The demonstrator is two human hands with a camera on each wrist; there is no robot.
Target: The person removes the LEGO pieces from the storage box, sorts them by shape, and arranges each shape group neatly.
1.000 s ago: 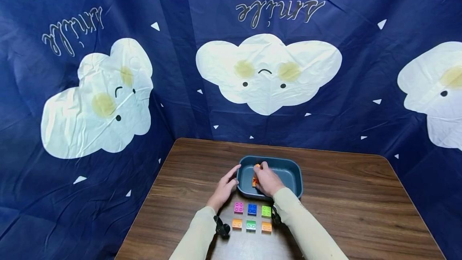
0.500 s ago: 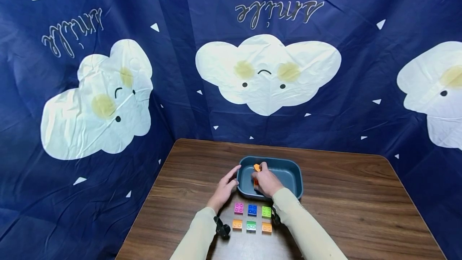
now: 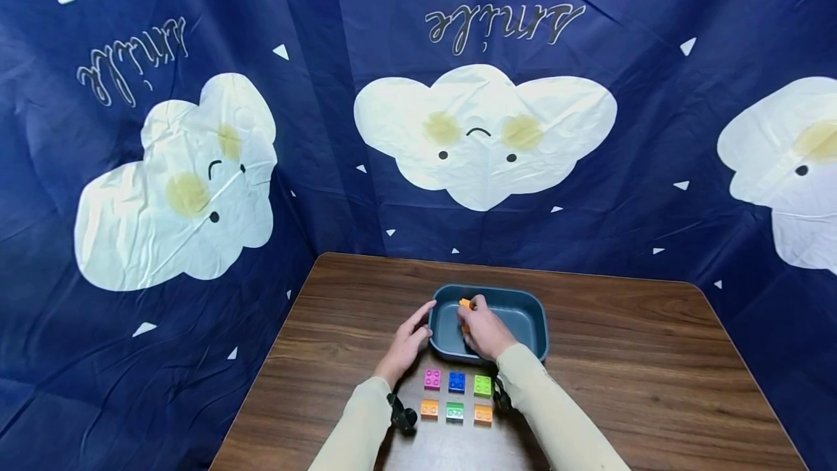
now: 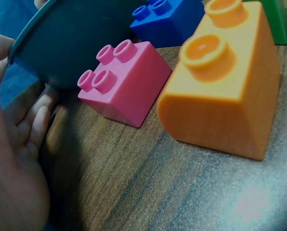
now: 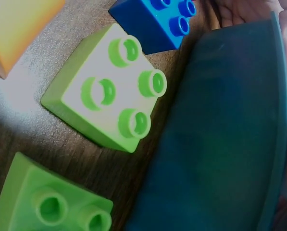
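Observation:
My right hand [image 3: 484, 329] reaches into the dark teal tray [image 3: 539, 325] and grips an orange building block [image 3: 465, 304]. More orange shows below the fingers; whether it belongs to the same block is hidden. My left hand [image 3: 405, 347] rests against the tray's left rim, fingers mostly extended. In front of the tray stand a pink block [image 3: 432, 379], a blue block [image 3: 457, 381] and a lime green block [image 3: 482, 384]. Nearer are a left orange block [image 3: 429, 408], a green block [image 3: 454, 411] and a right orange block [image 3: 482, 414].
The wooden table [image 3: 641, 355] extends to both sides of the tray. Behind it hangs a blue curtain [image 3: 327, 187] with white clouds. Close in the right wrist view, another green block [image 5: 52, 202] stands near the tray wall.
My right hand's fingers have shifted slightly over the orange piece, covering more of its lower part. My left hand and the blocks on the table stay put.

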